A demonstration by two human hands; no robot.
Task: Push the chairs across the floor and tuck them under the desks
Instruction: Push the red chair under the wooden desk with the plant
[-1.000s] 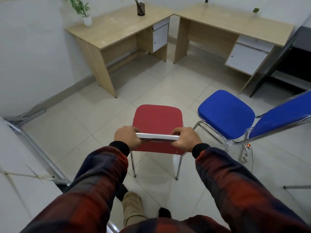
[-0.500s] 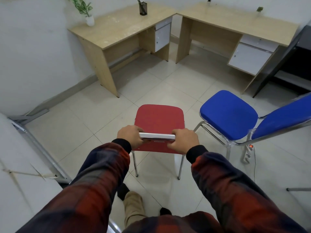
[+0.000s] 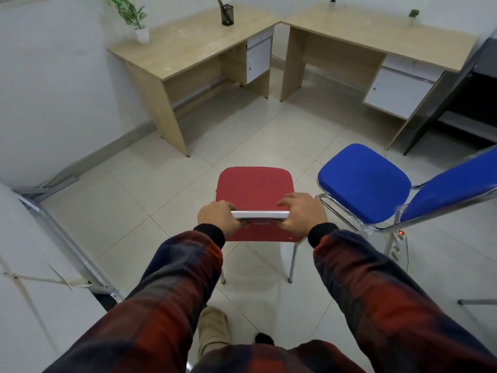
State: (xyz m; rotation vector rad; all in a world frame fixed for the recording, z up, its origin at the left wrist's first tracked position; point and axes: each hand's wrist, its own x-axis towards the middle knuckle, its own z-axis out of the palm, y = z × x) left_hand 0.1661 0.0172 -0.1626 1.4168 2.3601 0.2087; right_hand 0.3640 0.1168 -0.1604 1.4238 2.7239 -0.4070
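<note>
Right now both hands are on the shiny metal top rail (image 3: 260, 215) of the red padded chair (image 3: 254, 189), which stands on the pale tiled floor (image 3: 150, 200) at the centre of the frame. The left hand (image 3: 218, 217) is curled tight round the rail's left end. The right hand (image 3: 302, 214) sits at the right end with its fingers lifted and spread over the rail, the palm against it, so its hold looks loose rather than clenched. Just to the right of the red chair stands a blue padded chair with a chrome frame (image 3: 365, 181), close but apart from it. Two light wooden desks with white drawers fill the upper part of the frame, the left desk (image 3: 188, 33) and the right desk (image 3: 376, 30), meeting in a corner, well apart from both chairs. A white potted plant (image 3: 141, 33) and a black mesh pen holder (image 3: 227, 14) stand on the left desk.
</note>
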